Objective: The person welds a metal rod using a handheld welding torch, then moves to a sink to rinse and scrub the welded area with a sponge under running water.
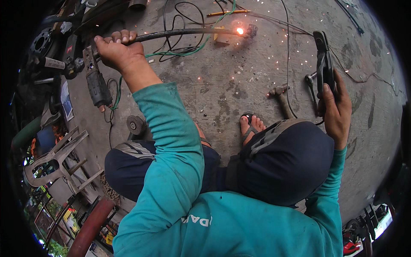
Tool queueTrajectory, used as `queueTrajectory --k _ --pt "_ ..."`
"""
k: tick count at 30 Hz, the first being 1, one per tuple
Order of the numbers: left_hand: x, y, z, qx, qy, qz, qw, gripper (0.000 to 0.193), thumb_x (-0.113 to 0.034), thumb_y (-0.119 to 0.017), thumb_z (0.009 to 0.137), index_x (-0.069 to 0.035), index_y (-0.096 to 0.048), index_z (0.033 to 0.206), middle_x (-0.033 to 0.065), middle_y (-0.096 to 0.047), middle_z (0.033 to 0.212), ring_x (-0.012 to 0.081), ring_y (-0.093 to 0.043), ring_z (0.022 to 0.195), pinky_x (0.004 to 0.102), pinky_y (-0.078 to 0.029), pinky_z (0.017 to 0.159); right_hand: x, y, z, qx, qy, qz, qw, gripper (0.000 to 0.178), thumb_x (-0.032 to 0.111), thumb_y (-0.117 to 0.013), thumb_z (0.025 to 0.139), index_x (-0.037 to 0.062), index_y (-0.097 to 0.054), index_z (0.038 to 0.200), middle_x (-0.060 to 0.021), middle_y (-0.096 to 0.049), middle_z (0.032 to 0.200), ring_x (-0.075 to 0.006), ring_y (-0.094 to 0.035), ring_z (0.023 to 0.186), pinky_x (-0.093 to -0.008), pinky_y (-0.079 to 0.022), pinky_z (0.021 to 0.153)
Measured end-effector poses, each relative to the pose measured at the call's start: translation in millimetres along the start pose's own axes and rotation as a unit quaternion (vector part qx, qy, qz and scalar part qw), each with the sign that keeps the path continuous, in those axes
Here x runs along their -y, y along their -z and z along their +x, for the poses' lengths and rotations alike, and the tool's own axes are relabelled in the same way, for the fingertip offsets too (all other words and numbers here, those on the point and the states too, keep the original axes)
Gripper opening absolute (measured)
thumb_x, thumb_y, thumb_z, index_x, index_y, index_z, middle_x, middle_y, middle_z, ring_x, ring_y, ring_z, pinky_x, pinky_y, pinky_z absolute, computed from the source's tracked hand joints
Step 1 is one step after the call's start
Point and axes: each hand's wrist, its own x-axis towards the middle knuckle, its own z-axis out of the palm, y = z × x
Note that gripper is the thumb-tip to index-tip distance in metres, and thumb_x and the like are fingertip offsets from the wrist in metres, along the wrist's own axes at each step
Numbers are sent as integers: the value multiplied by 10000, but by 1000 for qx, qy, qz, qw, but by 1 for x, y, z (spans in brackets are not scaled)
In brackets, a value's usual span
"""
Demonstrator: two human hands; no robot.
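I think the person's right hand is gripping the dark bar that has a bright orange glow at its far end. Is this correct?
The side is wrong: the head view shows the left hand gripping the dark bar with the bright orange glow at its far end.

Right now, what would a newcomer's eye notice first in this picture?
First, the orange glow at top centre, near the far end of a dark bar. Then the left hand gripping this bar, upper left, and the right hand holding a black tool at right.

A slightly bowed dark rod (188, 31) points right, glowing brightly at its tip, well apart from a black tool (324, 60).
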Motion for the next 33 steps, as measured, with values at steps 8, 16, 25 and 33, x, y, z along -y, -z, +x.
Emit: queueTrajectory --k 8,16,25,33 --pt "6 -21 -18 66 -108 -31 991 452 -435 -394 1034 -167 -418 670 -4 -363 534 200 -418 541 375 -380 574 1 9 -8 -16 -12 14 1000 530 192 -596 1044 17 -437 1517 -47 -603 827 -64 -518 590 -220 -401 498" --pt "-2 -5 -2 248 -2 -89 965 550 -449 -425 1041 -182 -372 563 -22 -344 499 131 -340 455 297 -263 455 7 6 -16 -28 -34 2 999 547 211 -630 1029 32 -456 1515 -34 -592 818 -71 -503 587 -226 -383 501" --pt "-5 -33 -17 -10 -124 26 992 317 -328 -433 1032 -159 -386 768 0 -398 615 191 -424 543 374 -389 515 3 2 -21 -21 -38 -21 999 544 209 -642 1017 25 -476 1502 -16 -574 826 -68 -478 617 -233 -370 523" --pt "-6 -21 -7 62 -77 -22 995 346 -264 -411 960 -192 -339 629 -41 -304 510 125 -248 425 308 -223 447 5 -7 -20 -9 -24 -38 999 543 194 -638 1013 18 -476 1500 2 -569 814 -66 -474 615 -235 -368 525"
